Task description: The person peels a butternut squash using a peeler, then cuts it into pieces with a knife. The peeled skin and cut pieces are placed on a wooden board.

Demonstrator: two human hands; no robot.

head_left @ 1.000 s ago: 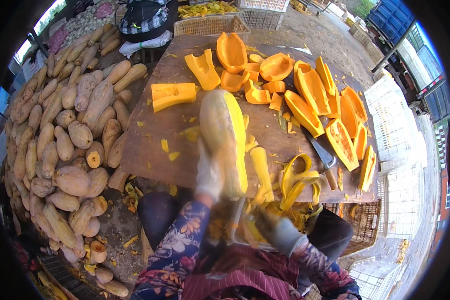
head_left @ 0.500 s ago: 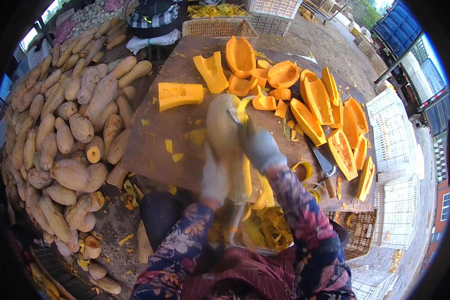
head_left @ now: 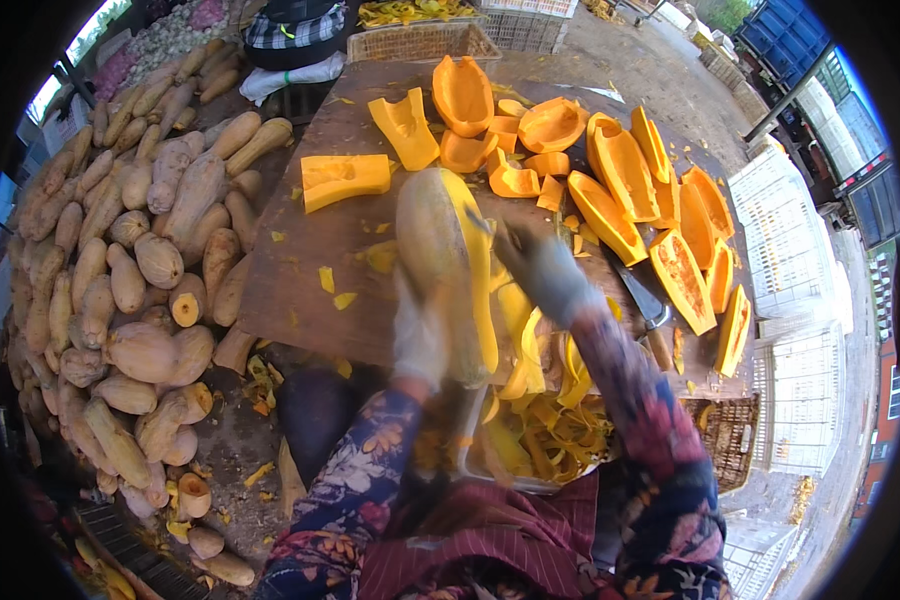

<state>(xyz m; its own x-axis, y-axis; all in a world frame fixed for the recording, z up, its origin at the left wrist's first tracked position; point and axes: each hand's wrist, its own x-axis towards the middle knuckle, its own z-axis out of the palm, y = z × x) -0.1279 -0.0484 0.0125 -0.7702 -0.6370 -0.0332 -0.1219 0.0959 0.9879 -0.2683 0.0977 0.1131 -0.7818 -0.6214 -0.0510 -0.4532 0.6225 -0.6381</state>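
A long tan pumpkin [head_left: 425, 240] stands lengthwise in front of me at the table's near edge, with a bright yellow peeled strip down its right side. My left hand [head_left: 418, 335], in a pale glove and blurred, grips its lower left side. In my gloved right hand [head_left: 550, 275] is a peeler [head_left: 482, 222], smeared by motion, its head close to the pumpkin's upper right side. Peeled orange pumpkin halves [head_left: 625, 170] and chunks lie across the far and right parts of the brown table [head_left: 290, 290]. Long yellow peelings [head_left: 520, 340] hang beside the pumpkin.
A knife [head_left: 640, 297] with a wooden handle lies right of my right hand. Below the table edge, a container holds peelings [head_left: 550, 435]. Unpeeled pumpkins [head_left: 160, 260] are heaped at the left. White crates [head_left: 795, 250] stand at the right; a peel-filled crate [head_left: 420, 42] sits beyond the table.
My right hand has moved slightly right and down with the peeler, away from the pumpkin's top. The peeled strip now shows along the pumpkin's right side. The view has shifted slightly.
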